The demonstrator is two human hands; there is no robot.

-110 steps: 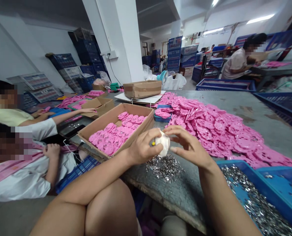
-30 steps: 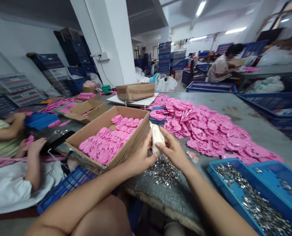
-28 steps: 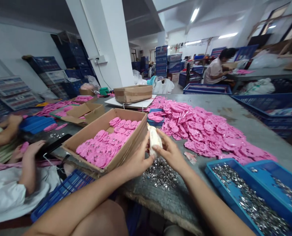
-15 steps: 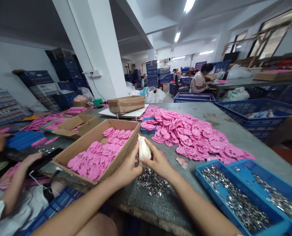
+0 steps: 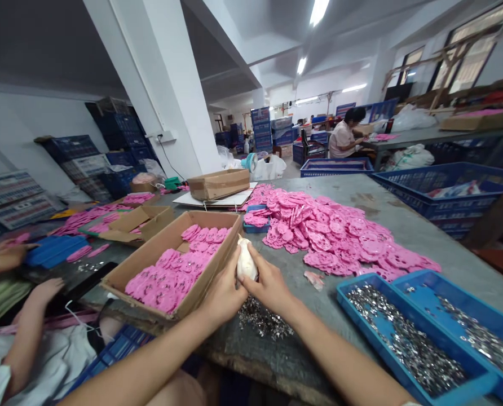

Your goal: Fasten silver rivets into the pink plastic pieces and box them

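Observation:
Both my hands are wrapped round a plump white pouch with a narrow, pointed brownish tip (image 5: 246,260). My left hand (image 5: 226,288) grips it from the left, and my right hand (image 5: 269,283) closes on its right side with the thumb across the lower part. The tip points up and away from me; what the pouch contains is hidden. Just below my hands lies a heap of small shiny metal pieces (image 5: 265,318) on the grey table (image 5: 314,349). To the left stands an open cardboard box (image 5: 146,327) holding rows of pink openwork pieces (image 5: 167,282).
A large pile of pink pieces (image 5: 327,225) spreads across the table beyond my hands. Blue trays (image 5: 344,304) of metal pieces stand at right, near a crumpled scrap (image 5: 314,280). Another person's arm (image 5: 27,327) is at far left; a person (image 5: 345,135) sits farther back.
The view has shifted slightly, so the box and the left side appear a little farther right. My hands still hold the white pouch, with the left fingers now closer around its base.

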